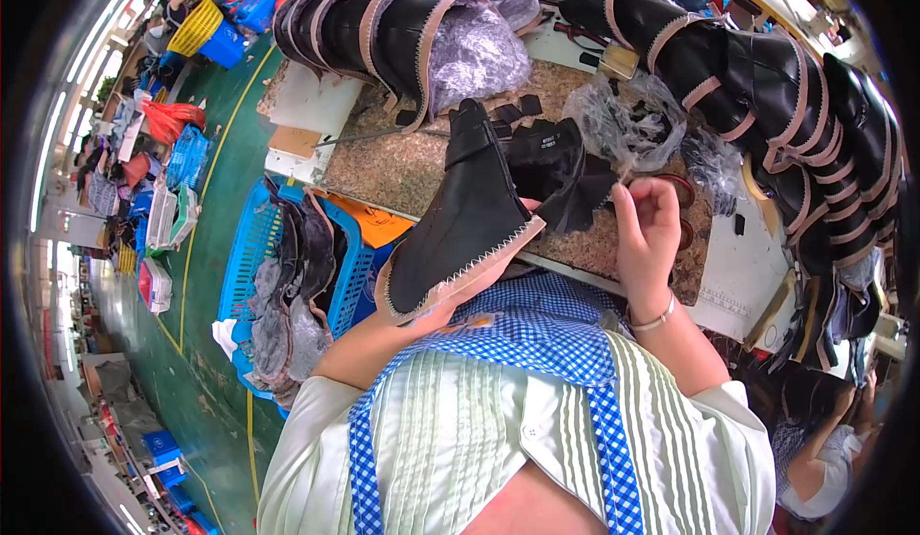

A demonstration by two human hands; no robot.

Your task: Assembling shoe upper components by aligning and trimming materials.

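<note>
My left hand (487, 283) is under a black boot upper (450, 211) with a zigzag-stitched tan lower edge, bearing it up in front of my apron. Most of its fingers are hidden behind the leather. The upper's open top part (544, 166) spreads to the right, dark lining showing. Just right of that, my right hand (652, 233) is raised with thumb and forefinger pinched together. Whatever sits between those fingertips is too small to make out. Beyond them lies crumpled clear plastic film (628, 125) on the speckled work board (379, 166).
A row of nested black boot uppers (393, 42) lies at the far left of the bench, another row (757, 85) along the right. A blue basket (237, 272) with more uppers stands at left. Dark red discs (682, 190) lie beside my right hand. Another person (819, 458) sits lower right.
</note>
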